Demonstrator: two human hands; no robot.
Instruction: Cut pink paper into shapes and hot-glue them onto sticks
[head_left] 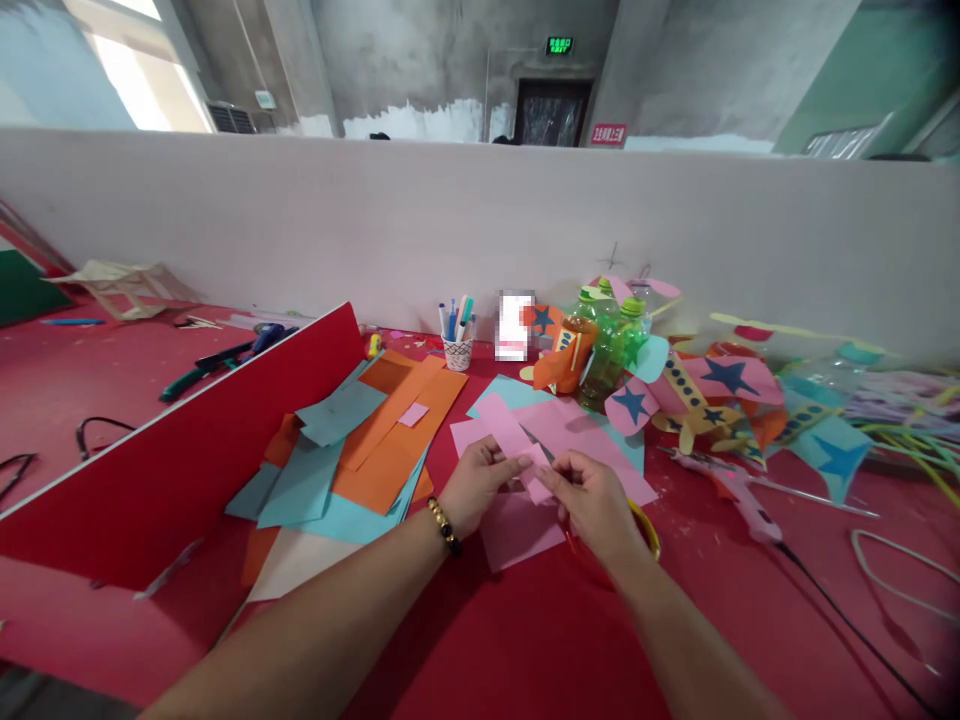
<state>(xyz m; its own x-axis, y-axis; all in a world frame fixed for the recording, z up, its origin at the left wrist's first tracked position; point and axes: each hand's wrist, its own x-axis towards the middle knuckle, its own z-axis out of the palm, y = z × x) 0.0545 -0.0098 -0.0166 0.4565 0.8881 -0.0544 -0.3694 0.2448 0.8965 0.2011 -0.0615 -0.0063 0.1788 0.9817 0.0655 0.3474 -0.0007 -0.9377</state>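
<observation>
My left hand (478, 487), with a beaded bracelet on the wrist, pinches a pink paper strip (504, 422) that points up and away. At its near end, the thumb and fingers of my right hand (596, 500) close on a small folded-looking pink paper piece (537, 474). Scissors with a red and yellow handle (646, 530) show behind and below my right hand. Whether that hand also bears them or they lie on the table is hidden. Pink paper sheets (525, 535) lie beneath both hands, partly over light blue paper.
Orange paper (401, 440) and blue paper (300, 490) are piled left, beside a red upright board (225, 450). A pen cup (458, 353) stands at the back. Decorated bottles (611, 350) and paper planes crowd the right, near a pink glue gun (739, 490) with its cord.
</observation>
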